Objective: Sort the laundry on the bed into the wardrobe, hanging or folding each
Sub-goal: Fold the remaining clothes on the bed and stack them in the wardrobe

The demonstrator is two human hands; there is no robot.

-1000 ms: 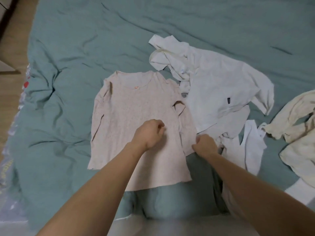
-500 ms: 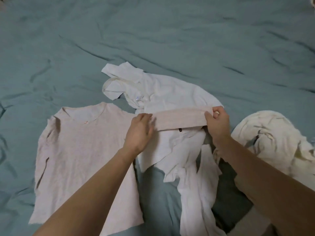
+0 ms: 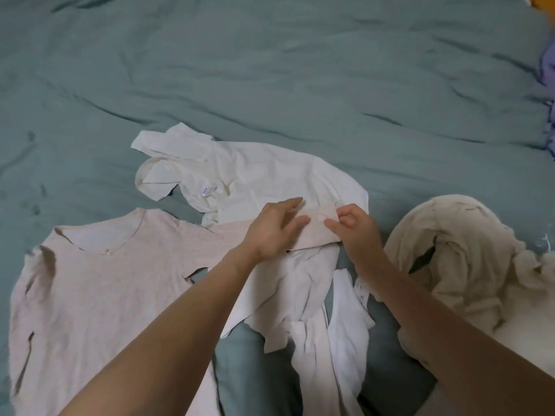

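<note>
A pale pink long-sleeved top (image 3: pixel 105 280) lies flat on the bed at the left. Its right sleeve (image 3: pixel 318 228) stretches out to the right, over a white top (image 3: pixel 255 172). My left hand (image 3: pixel 276 229) rests flat on that sleeve with fingers spread. My right hand (image 3: pixel 354 232) pinches the sleeve's cuff end between thumb and fingers. My forearms hide part of the white top's lower half.
A crumpled cream garment (image 3: pixel 465 250) lies at the right. A white piece (image 3: pixel 345 340) trails toward the near edge between my arms. The teal bed sheet (image 3: pixel 300 70) runs wrinkled across the far half. Something purple (image 3: pixel 549 85) shows at the right edge.
A second ago both hands were at the pink top's hem. They pulled its right sleeve out sideways over the white top; now my right hand has drawn closer to my left along the sleeve.
</note>
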